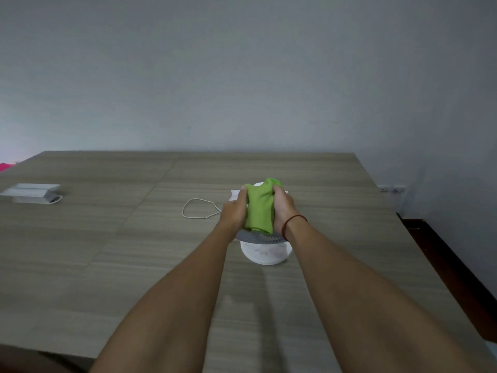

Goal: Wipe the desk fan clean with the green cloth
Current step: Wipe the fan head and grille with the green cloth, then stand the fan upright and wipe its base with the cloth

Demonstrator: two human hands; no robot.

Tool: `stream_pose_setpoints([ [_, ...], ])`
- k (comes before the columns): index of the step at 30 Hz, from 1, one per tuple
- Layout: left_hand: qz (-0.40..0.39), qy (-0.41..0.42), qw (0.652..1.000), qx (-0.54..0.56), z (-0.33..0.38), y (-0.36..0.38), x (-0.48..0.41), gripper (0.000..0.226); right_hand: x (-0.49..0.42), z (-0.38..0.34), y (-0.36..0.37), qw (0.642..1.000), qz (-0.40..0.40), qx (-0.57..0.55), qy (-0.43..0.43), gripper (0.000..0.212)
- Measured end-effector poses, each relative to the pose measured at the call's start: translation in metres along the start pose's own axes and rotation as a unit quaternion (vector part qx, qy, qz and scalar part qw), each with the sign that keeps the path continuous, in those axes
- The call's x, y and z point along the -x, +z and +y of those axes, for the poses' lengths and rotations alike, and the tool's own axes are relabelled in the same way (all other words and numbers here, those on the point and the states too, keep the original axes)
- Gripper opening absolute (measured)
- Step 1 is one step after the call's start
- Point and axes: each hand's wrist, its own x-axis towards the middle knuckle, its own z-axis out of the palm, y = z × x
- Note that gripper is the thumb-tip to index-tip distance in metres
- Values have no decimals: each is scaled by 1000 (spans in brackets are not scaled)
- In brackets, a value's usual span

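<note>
Both my hands, left hand (233, 211) and right hand (282, 208), clamp green cloth (259, 208) over desk fan (265, 246) top; base at 6 o'clock unwiped, judging mid-task.

Cloth (259, 210) atop fan (265, 247) mid-table (107, 251), between both hands; cord (200, 208) left, box (32, 193) far left.

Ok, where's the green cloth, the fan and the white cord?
green cloth (259, 210): head view, middle of the bunched fabric between both hands.
fan (266, 254): head view, its round white base.
white cord (199, 208): head view, the loop on the table.
</note>
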Motion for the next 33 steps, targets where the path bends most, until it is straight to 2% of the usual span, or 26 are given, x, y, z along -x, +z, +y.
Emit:
stream_pose_setpoints([
  [2,-48,-85,991,87,1,-8,13,70,6,3,4,1000,-12,-10,13,43],
  [4,-69,-105,986,107,0,-12,24,82,12,6,5,1000,-15,-11,23,42],
  [8,-83,-125,977,152,-8,-15,38,68,24,19,0,998,-35,-32,42,46],
  [10,-90,-134,967,195,-17,-12,43,58,27,30,-6,998,-33,-36,35,41],
  [12,-67,-136,962,228,-33,-7,49,52,28,45,-13,999,-19,-16,34,38],
  [15,42,-141,978,145,-55,-3,63,35,23,69,-30,997,29,72,13,38],
  [17,70,-144,982,98,-71,-3,69,28,21,85,-44,989,50,139,1,34],
  [20,55,-137,986,75,-94,-2,70,30,29,101,-58,986,34,165,-10,17],
  [23,47,-150,985,64,-113,4,63,22,24,116,-68,985,21,172,-8,6],
  [26,47,-163,984,53,-131,8,55,22,11,136,-78,980,29,198,-2,17],
  [28,32,-173,984,39,-147,9,48,19,-1,152,-87,965,53,256,-15,17],
  [33,42,-134,990,-31,-197,16,30,16,-24,188,-103,932,91,349,-40,21],
])
